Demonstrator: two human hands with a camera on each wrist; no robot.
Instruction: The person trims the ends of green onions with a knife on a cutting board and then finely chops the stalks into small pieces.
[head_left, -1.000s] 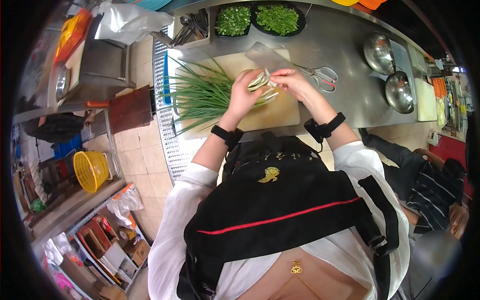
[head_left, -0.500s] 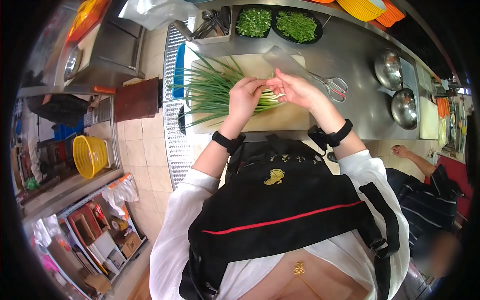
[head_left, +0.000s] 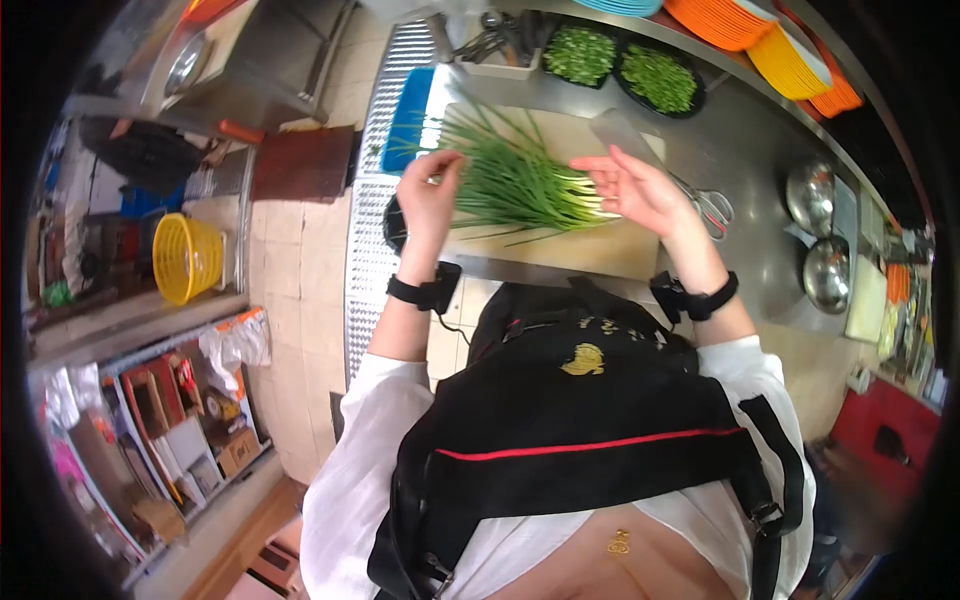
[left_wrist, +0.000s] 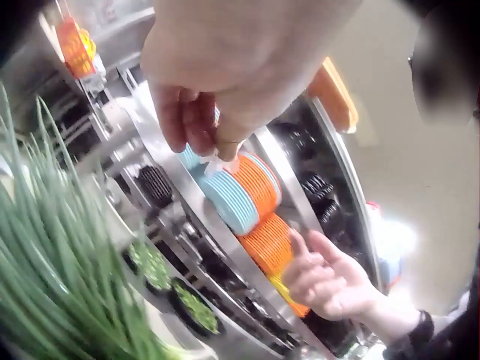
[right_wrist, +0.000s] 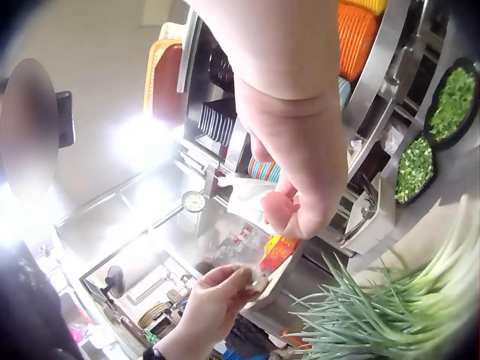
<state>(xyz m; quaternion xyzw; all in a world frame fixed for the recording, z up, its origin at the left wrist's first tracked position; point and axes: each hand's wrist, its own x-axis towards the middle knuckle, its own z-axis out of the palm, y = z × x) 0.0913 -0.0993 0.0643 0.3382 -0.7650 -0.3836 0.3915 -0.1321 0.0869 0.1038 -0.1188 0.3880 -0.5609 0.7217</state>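
Observation:
Green scallions (head_left: 525, 185) lie across a pale cutting board (head_left: 610, 252), leaves to the left, white ends to the right. The left hand (head_left: 428, 205) is raised at the board's left edge, beside the leaf tips. Thumb and fingertips of the left hand (left_wrist: 232, 67) pinch a small whitish scrap (left_wrist: 220, 166), also visible in the right wrist view. My right hand (head_left: 648, 200) hovers by the white ends, palm partly up, fingers loosely bent and holding nothing. A cleaver blade (head_left: 625, 132) rests behind it, partly covered.
Scissors (head_left: 714, 212) lie right of the board. Chopped greens fill two black dishes (head_left: 658, 78) at the back, near a utensil tray (head_left: 495, 70). Two steel bowls (head_left: 810, 200) stand on the right. A blue tray (head_left: 408, 118) and a dark round container (head_left: 395, 222) sit left.
The hands have parted: the left moved leftward from the scallions' white ends with the scrap, while the right stayed near those ends. The head view has shifted, moving the counter items rightward in frame.

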